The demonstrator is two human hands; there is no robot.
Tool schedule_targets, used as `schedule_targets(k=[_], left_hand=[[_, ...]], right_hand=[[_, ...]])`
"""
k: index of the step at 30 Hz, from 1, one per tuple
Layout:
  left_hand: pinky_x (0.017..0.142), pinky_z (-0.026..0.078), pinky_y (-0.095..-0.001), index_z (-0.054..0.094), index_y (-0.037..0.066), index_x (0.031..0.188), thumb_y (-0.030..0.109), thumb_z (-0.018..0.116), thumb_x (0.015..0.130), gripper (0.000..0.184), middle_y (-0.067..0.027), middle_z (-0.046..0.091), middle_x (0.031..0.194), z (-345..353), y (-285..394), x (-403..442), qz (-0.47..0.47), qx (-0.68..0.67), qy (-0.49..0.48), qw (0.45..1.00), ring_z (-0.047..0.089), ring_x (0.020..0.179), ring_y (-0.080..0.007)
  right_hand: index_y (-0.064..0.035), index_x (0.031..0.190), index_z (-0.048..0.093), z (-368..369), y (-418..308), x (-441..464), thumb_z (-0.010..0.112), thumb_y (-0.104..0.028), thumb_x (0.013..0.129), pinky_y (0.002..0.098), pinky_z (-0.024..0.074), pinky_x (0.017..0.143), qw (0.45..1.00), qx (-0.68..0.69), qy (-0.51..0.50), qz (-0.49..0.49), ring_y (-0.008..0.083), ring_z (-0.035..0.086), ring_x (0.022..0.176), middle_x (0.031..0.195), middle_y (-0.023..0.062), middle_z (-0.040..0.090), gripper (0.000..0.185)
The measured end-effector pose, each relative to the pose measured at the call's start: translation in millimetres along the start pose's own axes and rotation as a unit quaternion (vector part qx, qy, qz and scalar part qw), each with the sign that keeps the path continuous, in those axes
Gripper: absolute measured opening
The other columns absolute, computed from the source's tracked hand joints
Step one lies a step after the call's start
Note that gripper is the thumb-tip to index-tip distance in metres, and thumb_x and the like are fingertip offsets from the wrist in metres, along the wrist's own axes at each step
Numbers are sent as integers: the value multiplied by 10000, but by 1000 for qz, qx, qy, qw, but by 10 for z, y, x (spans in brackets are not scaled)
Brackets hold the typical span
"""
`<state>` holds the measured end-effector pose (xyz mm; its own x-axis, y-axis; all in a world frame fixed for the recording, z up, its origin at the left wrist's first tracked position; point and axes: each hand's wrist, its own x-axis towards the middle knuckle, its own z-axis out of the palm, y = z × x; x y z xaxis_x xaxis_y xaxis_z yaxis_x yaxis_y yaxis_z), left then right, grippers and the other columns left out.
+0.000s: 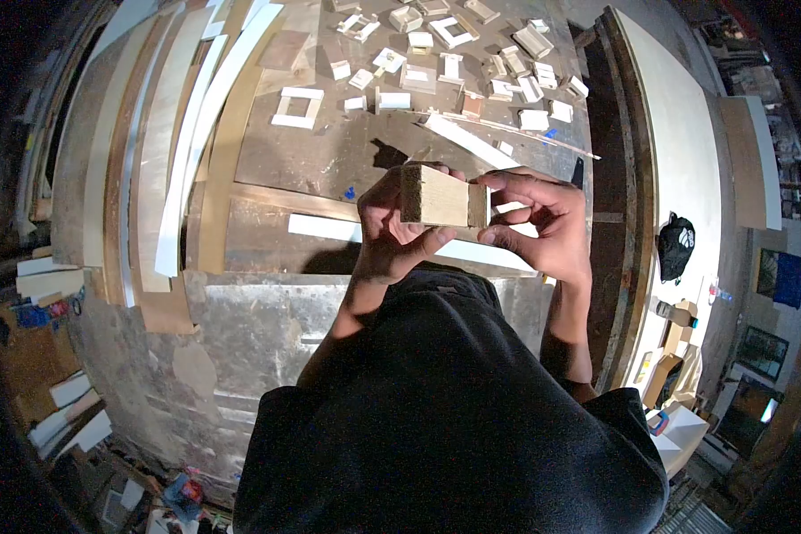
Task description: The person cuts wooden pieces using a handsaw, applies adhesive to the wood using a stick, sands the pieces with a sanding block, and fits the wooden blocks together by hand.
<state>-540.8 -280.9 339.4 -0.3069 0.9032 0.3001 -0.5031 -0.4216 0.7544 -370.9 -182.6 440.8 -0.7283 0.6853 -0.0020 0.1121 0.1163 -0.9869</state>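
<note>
Workbench [329,173] carries small wooden parts [419,42]. Above its near edge, left hand [395,230] and right hand [547,221] pinch a pale wood block [443,204], rough dark end leftward, long axis crosswise.

Dark sleeved top [454,409], plain.

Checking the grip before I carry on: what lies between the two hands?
Between the left hand and right hand lies a wooden block, with a narrower wood piece at its right, shown in the head view.
</note>
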Motion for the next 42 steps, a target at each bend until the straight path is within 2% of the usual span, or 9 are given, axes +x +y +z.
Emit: schedule_targets(k=[6, 13, 19, 22, 24, 28, 34, 36, 42], left_hand=[[1017, 520, -428, 484, 3, 1336, 14, 761, 807, 597, -171, 603, 1285, 60, -85, 46, -38, -132, 100, 985, 604, 1202, -276], [1002, 544, -458, 471, 12, 1350, -10, 633, 899, 479, -154, 602, 1286, 66, -26, 58, -78, -227, 123, 963, 613, 1192, -279], [966, 574, -478, 465, 22, 1368, 25, 606, 936, 454, -157, 611, 1274, 53, -48, 29, -78, -262, 118, 955, 626, 1172, -282], [962, 581, -467, 468, 26, 1367, 49, 594, 955, 431, -153, 615, 1267, 15, -55, 23, -102, -285, 135, 944, 632, 1161, -278], [962, 583, -463, 468, 26, 1364, 60, 587, 963, 419, -149, 618, 1260, 18, -34, 29, -111, -295, 139, 939, 635, 1156, -275], [966, 584, -454, 471, 27, 1352, 83, 569, 979, 390, -143, 625, 1246, -19, -54, 9, -120, -310, 135, 933, 641, 1146, -262], [949, 598, -438, 473, 18, 1340, 85, 552, 990, 365, -145, 630, 1231, -33, -42, 35, -113, -347, 95, 926, 645, 1139, -247], [942, 602, -433, 472, 18, 1341, 86, 552, 990, 366, -145, 631, 1229, -50, -63, 24, -115, -343, 97, 927, 647, 1136, -244], [933, 607, -438, 471, 15, 1343, 90, 545, 994, 364, -142, 632, 1229, -65, -58, 14, -105, -348, 96, 927, 651, 1125, -235]], right_hand=[[50, 1255, 635, 12, -26, 65, 803, 1, 777, 283, 598, 802, 999, -39, -4, -17, 128, 610, 941, 1099, 126, 654, 509], [17, 1239, 652, 84, 70, 111, 727, 79, 812, 267, 580, 762, 997, 71, 35, -13, 197, 705, 962, 1128, 126, 668, 438], [-10, 1225, 673, 139, 0, 121, 728, 95, 799, 219, 554, 703, 998, -11, 34, -55, 158, 698, 959, 1123, 117, 673, 443], [41, 1200, 668, 134, 35, 130, 767, 71, 782, 250, 582, 747, 997, -53, 14, -49, 202, 684, 992, 1157, 152, 649, 431], [-58, 1175, 720, 152, 69, 136, 753, 80, 783, 175, 449, 571, 994, -91, 37, -56, 57, 625, 811, 1100, 69, 687, 416], [27, 1178, 688, 181, 15, 146, 749, 67, 807, 238, 582, 716, 995, -83, 31, -43, 175, 689, 939, 1089, 117, 663, 379], [-20, 1131, 735, 222, 80, 201, 792, 51, 773, 200, 502, 609, 985, -142, 55, -77, 97, 647, 827, 999, 68, 680, 369], [-83, 1102, 758, 235, 153, 221, 810, 48, 746, 212, 407, 519, 975, -157, 79, -134, 41, 492, 583, 997, 33, 707, 382], [-89, 1064, 775, 295, 195, 245, 815, 46, 739, 215, 414, 526, 973, -146, 101, -146, 49, 475, 570, 985, 30, 711, 354]])
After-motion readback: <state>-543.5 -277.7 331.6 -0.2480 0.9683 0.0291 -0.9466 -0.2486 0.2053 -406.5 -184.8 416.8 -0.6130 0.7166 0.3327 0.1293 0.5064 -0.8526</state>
